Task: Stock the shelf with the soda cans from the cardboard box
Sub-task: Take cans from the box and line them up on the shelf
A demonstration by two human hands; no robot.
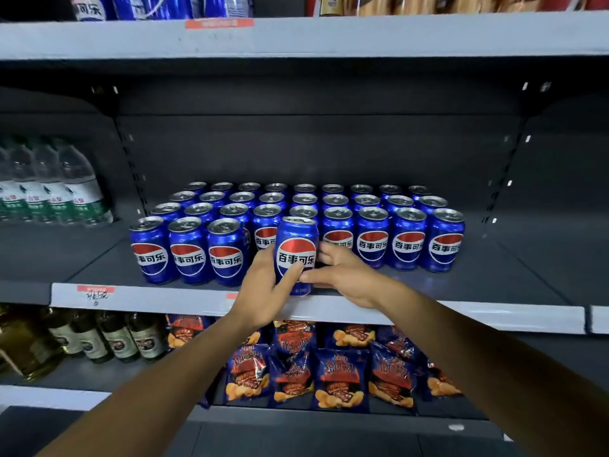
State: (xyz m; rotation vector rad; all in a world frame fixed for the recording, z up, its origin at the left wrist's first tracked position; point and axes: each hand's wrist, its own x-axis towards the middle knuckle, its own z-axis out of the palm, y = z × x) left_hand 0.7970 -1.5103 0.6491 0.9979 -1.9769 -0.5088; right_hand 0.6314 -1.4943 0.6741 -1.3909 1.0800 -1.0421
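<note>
A blue soda can (296, 249) with a red, white and blue logo stands upright at the front edge of the grey middle shelf (494, 285). My left hand (263, 288) grips its left side, thumb across the front. My right hand (342, 275) holds its right side, fingers curled behind it. Several rows of the same blue cans (372, 222) fill the shelf behind and on both sides. The held can sits in front of a gap in the front row. No cardboard box is in view.
Water bottles (49, 189) stand at the left on the same level. Below are glass bottles (112, 338) and bags of crisps (339, 377). The upper shelf edge (296, 37) hangs overhead. Bare shelf lies right of the cans.
</note>
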